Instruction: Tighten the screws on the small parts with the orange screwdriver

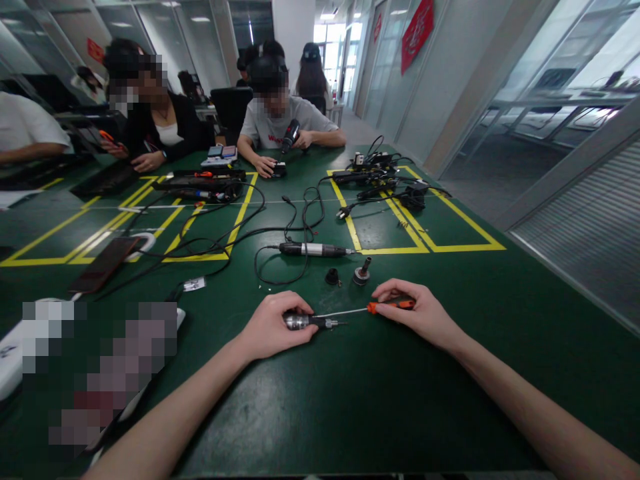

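A: The small metal tool body [305, 322] is held down flat on the green table [380, 400], close to the near edge, under the left hand [273, 327]. Why is it gripped that way?

B: It is pinned so that it cannot roll. The fingers of the left hand are curled shut around its rear end, and only the silver front part is left showing toward the right.

A: And the orange-handled screwdriver [367, 309]?

B: It is pinched by its orange grip in the right hand [417, 313], fingers pressed together on the handle. The thin shaft is laid nearly level, so that its tip is brought to the tool body's side just beside the left hand. Whether the tip is seated in a screw cannot be told.

A: What else is lying about?

B: Just beyond the hands, a black cap [332, 276] and a small knob-like part [362, 273] are set apart on the table. Farther back a corded rotary tool [313, 249] is laid across, its cable looped to the left. A dark phone [103, 265] is seen at the left, and a heap of chargers and plugs [385, 180] inside the yellow tape lines.

A: Is anything in the way?

B: Nothing is found between the two hands. Other people are seated at the far end, well apart.
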A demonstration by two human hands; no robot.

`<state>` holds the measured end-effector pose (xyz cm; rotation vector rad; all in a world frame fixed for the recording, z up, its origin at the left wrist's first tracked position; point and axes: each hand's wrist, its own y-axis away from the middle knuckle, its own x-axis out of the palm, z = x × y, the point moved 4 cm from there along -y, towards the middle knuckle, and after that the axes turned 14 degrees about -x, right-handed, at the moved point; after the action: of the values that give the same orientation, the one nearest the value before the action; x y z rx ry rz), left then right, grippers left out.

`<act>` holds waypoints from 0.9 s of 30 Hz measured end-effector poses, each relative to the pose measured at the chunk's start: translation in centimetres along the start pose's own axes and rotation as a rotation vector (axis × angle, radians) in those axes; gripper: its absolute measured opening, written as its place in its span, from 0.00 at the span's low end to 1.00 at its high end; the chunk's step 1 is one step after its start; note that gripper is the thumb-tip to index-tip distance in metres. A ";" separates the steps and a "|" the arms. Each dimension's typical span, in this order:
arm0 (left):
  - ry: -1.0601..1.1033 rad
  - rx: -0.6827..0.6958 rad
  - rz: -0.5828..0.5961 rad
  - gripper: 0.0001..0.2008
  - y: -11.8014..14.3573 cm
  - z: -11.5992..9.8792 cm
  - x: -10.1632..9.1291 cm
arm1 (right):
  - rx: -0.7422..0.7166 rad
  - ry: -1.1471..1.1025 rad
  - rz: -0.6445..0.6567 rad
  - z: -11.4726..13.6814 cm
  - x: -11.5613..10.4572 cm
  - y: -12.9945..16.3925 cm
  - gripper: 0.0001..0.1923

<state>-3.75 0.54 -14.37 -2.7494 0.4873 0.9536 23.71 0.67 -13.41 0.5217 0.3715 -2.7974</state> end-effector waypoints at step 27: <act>0.012 0.002 -0.003 0.05 0.0 0.0 0.0 | 0.044 -0.104 0.014 -0.2 0.3 0.1 0.23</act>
<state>-3.81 0.52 -14.38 -2.7555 0.4860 0.9356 23.56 0.58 -13.72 0.3844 0.2835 -2.8104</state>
